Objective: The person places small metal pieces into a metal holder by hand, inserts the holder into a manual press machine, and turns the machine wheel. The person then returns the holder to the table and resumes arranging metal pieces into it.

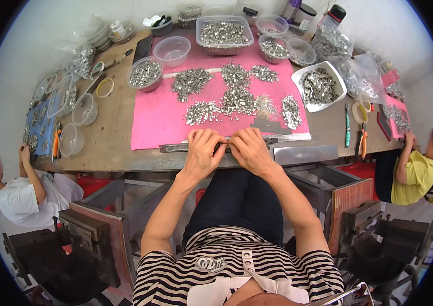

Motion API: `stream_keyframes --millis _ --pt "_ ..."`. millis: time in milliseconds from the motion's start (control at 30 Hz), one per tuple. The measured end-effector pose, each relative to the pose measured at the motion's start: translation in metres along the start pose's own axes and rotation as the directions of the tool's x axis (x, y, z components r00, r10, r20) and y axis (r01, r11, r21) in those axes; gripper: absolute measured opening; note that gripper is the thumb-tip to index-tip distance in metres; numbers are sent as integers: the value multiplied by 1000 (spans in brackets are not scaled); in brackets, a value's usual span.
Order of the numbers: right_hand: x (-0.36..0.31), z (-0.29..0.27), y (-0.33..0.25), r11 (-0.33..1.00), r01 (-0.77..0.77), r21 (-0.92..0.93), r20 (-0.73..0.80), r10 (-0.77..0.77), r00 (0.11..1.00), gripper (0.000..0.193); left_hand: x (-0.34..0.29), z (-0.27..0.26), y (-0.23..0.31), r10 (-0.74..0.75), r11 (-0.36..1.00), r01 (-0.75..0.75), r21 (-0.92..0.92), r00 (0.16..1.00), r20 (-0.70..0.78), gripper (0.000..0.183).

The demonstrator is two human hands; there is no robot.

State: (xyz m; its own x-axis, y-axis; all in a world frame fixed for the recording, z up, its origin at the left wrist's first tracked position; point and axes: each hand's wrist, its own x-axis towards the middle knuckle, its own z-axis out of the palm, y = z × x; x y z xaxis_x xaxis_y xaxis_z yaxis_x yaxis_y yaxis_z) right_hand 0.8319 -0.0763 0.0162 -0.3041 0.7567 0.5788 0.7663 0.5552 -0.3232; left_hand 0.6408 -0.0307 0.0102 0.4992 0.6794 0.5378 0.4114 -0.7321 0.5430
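Both hands meet at the near edge of a pink mat (155, 122): the left hand (204, 148) and right hand (247, 148) curl closed, pinching a narrow metal strip (175, 148) lying along that edge. Heaps of small metal pieces (237, 99) lie beyond; plastic tubs (224, 33) line the far side.

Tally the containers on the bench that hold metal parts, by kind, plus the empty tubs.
Round clear tubs with parts: 4
Rectangular clear box with parts: 1
White tray with parts: 1
Empty round clear tubs: 2
Total: 8. Containers near the rim are too blurred to count.
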Motion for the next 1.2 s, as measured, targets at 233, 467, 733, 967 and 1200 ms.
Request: stream_keyframes --millis 233,467,733,967,1200 --pt "20 4 19 997 -70 35 8 70 997 11 22 -10 -23 -142 974 155 162 986 -93 9" --pt "44 30 32 985 -131 -112 63 139 988 9 35 2 -37 -154 913 182 367 983 -102 12" --pt "39 20 31 988 -149 -50 9 149 989 8 33 -11 -35 -218 950 215 227 976 -11 12" --pt "42 26 26 983 -158 -88 44 162 986 8 35 -18 -39 -225 938 218 269 974 -4 10" --pt "43 25 31 987 -124 -100 88 133 987 9 37 -2 -37 -187 936 186 298 982 -26 10"
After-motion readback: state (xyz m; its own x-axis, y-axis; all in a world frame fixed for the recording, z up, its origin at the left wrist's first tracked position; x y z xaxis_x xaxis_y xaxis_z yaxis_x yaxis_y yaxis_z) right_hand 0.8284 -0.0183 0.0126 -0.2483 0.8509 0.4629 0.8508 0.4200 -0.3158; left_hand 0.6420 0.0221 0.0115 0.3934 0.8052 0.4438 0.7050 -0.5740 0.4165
